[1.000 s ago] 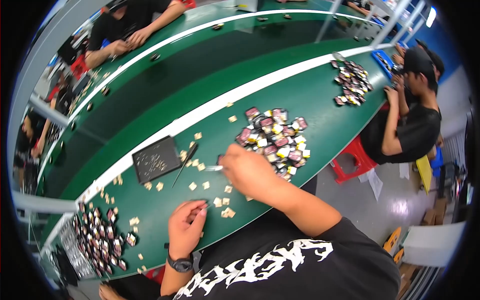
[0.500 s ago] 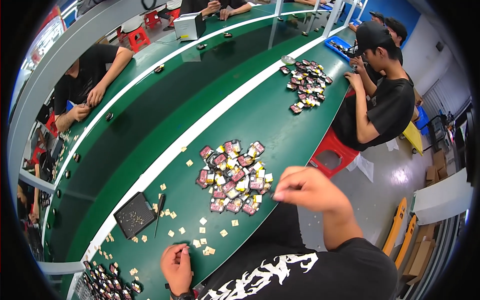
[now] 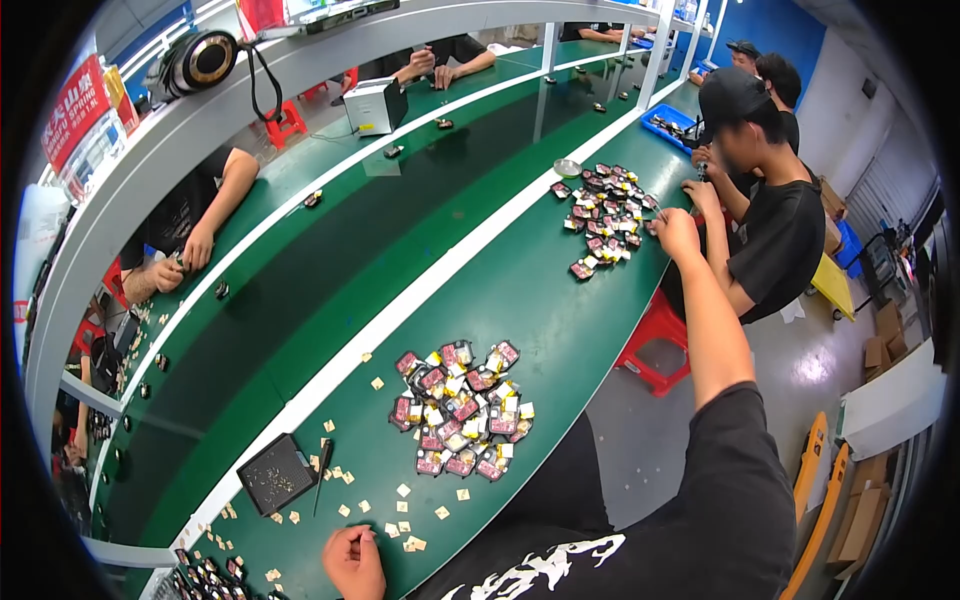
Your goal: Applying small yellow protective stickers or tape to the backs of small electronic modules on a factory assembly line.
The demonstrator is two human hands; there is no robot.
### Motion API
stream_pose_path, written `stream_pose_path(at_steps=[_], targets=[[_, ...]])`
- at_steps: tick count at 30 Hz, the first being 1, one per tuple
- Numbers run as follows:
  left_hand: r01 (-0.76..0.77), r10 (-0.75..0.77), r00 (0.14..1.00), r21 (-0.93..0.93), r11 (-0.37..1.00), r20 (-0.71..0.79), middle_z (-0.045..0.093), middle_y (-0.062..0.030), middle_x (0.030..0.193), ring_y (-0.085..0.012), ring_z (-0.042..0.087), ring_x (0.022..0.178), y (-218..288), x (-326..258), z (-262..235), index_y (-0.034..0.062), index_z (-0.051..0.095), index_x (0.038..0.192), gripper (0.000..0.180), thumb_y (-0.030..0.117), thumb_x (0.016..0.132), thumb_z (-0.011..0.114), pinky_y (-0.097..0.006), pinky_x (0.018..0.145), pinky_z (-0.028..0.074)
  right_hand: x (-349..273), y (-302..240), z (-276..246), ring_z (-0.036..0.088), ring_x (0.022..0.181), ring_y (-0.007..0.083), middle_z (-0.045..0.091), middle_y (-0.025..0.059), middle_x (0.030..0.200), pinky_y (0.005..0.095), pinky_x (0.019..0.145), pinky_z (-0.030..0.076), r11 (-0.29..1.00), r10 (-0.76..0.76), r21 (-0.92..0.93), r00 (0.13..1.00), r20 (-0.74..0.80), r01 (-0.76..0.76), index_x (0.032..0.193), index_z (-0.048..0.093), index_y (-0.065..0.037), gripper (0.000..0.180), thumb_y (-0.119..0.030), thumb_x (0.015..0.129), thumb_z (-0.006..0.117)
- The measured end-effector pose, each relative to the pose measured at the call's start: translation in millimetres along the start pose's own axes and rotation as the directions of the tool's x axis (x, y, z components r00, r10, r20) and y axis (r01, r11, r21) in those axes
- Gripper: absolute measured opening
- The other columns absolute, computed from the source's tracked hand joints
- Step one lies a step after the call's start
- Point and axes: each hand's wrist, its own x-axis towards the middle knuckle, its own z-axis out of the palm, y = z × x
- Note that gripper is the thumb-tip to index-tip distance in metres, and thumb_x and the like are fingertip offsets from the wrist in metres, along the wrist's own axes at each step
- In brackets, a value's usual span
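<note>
My right hand (image 3: 678,236) is stretched far forward to the right edge of a pile of small black modules with pink and yellow parts (image 3: 605,215). Its fingers are pinched together beside the pile, and what they hold, if anything, is too small to make out. Close to my body, my left hand (image 3: 355,562) rests over the green table (image 3: 480,300) with fingers curled and thumb pressed to them. Whatever lies in that grip is hidden. Between my hands sits a nearer pile of similar modules (image 3: 465,410). Small cream-coloured square pieces (image 3: 403,507) lie scattered near my left hand.
A black tray holding tiny parts (image 3: 275,473) and a dark screwdriver (image 3: 322,475) lie left. More modules (image 3: 205,575) fill the lower left corner. A co-worker (image 3: 770,220) sits right of the far pile, near a blue bin (image 3: 668,128). A conveyor belt (image 3: 330,270) carries spaced parts.
My right hand has moved from beside the near pile out to the far pile. My left hand stays closed near the cream pieces. The view has tilted up, so the table appears lower.
</note>
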Motion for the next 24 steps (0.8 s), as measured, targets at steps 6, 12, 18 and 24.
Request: stream_pose_path(at_steps=[6,12,18,24], targets=[[0.037,-0.035,0.999,0.067,0.997,-0.030,0.073,-0.0123,0.090,-0.0237,0.068,0.080,5,-6,-1,0.0017,0.076,0.103,0.018,0.016,0.095,0.068,-0.035,0.076,0.053,-66,-93,1,0.070,0.085,0.0406,0.072,0.0218,0.089,0.0442,0.082,0.056,0.939,-0.033,0.335,0.991,-0.127,0.074,0.093,0.075,-0.001,0.017,-0.015,0.087,0.068],[-0.070,0.078,0.995,0.132,0.989,-0.057,0.070,-0.0085,0.090,-0.0178,0.065,0.076,-13,-9,4,0.0006,0.073,0.116,0.023,0.011,0.097,0.067,-0.030,0.071,0.051,-205,-183,-18,0.069,0.083,0.0344,0.069,0.0149,0.095,0.0404,0.077,0.056,0.768,-0.321,0.581,0.947,-0.017,0.271,0.098,0.074,-0.003,0.016,-0.009,0.084,0.070],[-0.057,0.042,0.994,-0.140,0.988,-0.103,0.060,-0.0042,0.075,-0.0106,0.050,0.061,-24,11,19,-0.0009,0.073,0.094,0.006,0.003,0.091,0.070,-0.026,0.057,0.040,-281,-246,-48,0.068,0.073,0.0270,0.067,0.0089,0.098,0.0355,0.063,0.055,0.630,-0.533,0.647,0.845,-0.044,0.431,0.100,0.072,-0.006,0.021,-0.008,0.080,0.078],[-0.068,0.074,0.996,-0.107,0.992,0.049,0.058,-0.0015,0.082,-0.0066,0.048,0.060,-2,12,5,-0.0015,0.072,0.107,0.020,0.000,0.087,0.071,-0.022,0.057,0.039,-317,-259,-50,0.066,0.070,0.0247,0.066,0.0067,0.095,0.0354,0.061,0.054,0.610,-0.619,0.586,0.782,-0.068,0.534,0.097,0.071,-0.007,0.019,-0.009,0.080,0.080]])
